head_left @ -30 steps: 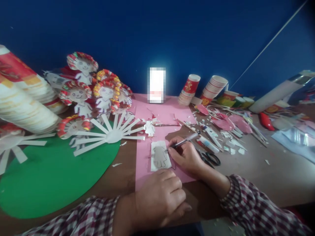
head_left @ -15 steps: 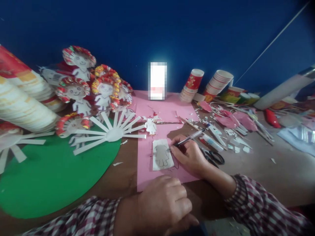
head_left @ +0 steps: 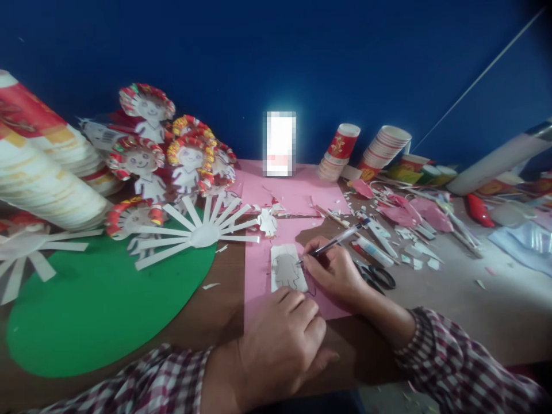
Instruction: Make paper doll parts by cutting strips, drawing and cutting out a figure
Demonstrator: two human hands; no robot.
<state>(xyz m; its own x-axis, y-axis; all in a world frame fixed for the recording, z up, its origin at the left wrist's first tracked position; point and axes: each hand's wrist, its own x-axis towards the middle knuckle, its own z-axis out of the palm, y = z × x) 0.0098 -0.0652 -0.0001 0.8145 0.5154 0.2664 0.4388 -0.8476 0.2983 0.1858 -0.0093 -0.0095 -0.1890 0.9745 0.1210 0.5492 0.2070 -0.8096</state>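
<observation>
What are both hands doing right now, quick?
Left hand: loosely curled by the white paper; can't tell if it's holding anything.
Right hand: closed around a pen.

White paper slip (head_left: 275, 280), pink sheet (head_left: 257, 287) (sleeves (head_left: 459, 353) maroon-and-white checked)

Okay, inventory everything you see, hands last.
Card: one, white, centre
Pen: one, partly clear, at card
Paper: count unclear, pink, centre
Small cutout: one, white, behind card
Strip fans: two, white, left
Board: one, green, left
Dolls: several, multicoloured, back left
Cups: many, mixed, both sides
Blurred rectangle: one, white, back
Scissors: one pair, black, right
Scraps: many, mixed, right
Tube: one, whitish, right
Unclear object: one, red, right
Wall: one, blue, back
Tabletop: one, brown, beneath
Sleeves: two, checked, front
Left hand: one, card's lower edge
Right hand: one, around pen
</observation>
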